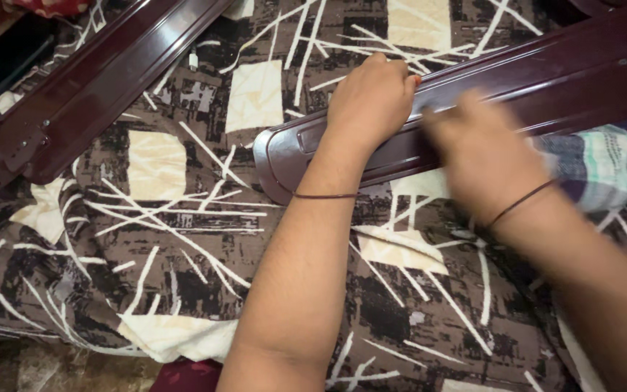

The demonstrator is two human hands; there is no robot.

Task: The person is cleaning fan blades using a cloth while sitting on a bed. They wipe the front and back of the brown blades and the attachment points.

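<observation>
A long, dark maroon fan blade (517, 94) lies across a bed covered with a brown patterned bedsheet (168, 239), its rounded tip pointing left and its bracket end running off toward the upper right. The left hand (371, 98) rests on the blade near the tip, fingers curled over the far edge in a closed grip that pins the blade down; a thin dark thread band circles that wrist. The right hand (484, 156) sits over the blade's middle, palm down, but it is smeared by motion blur, so I cannot tell whether its grip is closed on anything or simply pressed flat, and a cloth may be under it, though none is visible. Its wrist also carries a thin band. Both forearms reach in from the lower edge, the left nearly straight up the frame, the right angled in from the lower right corner. A striped cloth (604, 163) in blue, green and white lies just beside the blade under the right forearm. A second fan blade (103, 72) of the same colour lies well apart at upper left, untouched. Judging by this, work on the near blade looks underway, with the other blade left to handle.
</observation>
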